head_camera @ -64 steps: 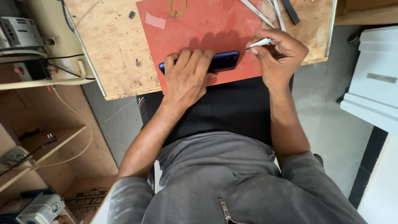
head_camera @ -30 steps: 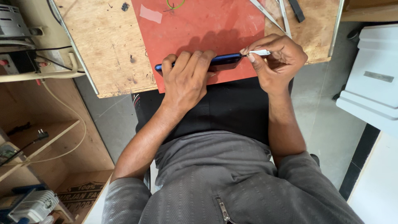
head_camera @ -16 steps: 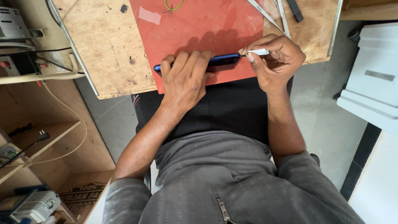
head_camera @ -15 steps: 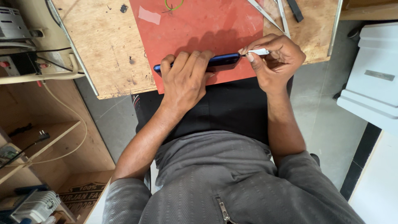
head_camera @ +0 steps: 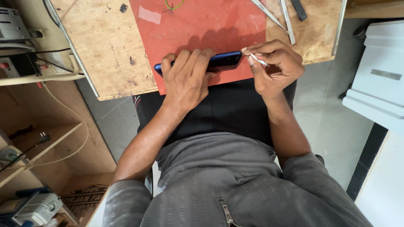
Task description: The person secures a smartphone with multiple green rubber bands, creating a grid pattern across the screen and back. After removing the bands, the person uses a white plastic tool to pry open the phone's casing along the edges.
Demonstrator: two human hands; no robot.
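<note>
Hands at work on a dark blue smartphone [head_camera: 219, 62] lying along the near edge of a red mat [head_camera: 202, 29] on a wooden work surface [head_camera: 105, 46]. Left hand [head_camera: 187, 77] lies flat over the left part of the phone, fingers curled over its far edge and pressing it down. Right hand [head_camera: 273, 65] is clenched around a thin white tool [head_camera: 259, 60], pinched between thumb and fingertips, its tip at the phone's right end. Whether the tip has gone into the seam cannot be told. Judging by the frame, the phone looks intact and closed, no cover or part lifted away, so the prying appears to be at an early stage, with most of the opening left to do.

Far right on the surface lie two slim metal tools [head_camera: 277, 12] and a dark flat tool [head_camera: 299, 7], just apart from one another. A scrap of clear tape [head_camera: 149, 14] and a loop of yellow-green wire [head_camera: 174, 4] rest on the far part of the mat, and a small dark component [head_camera: 123, 7] sits on bare wood to the left.

Near left, below the surface, a brown cardboard box [head_camera: 86, 197] with dark printed lettering stands beside a small grey fan-like unit [head_camera: 35, 210]. At right, a pale grey plastic case [head_camera: 376, 71] with a rectangular metal label plate sits on the floor
</note>
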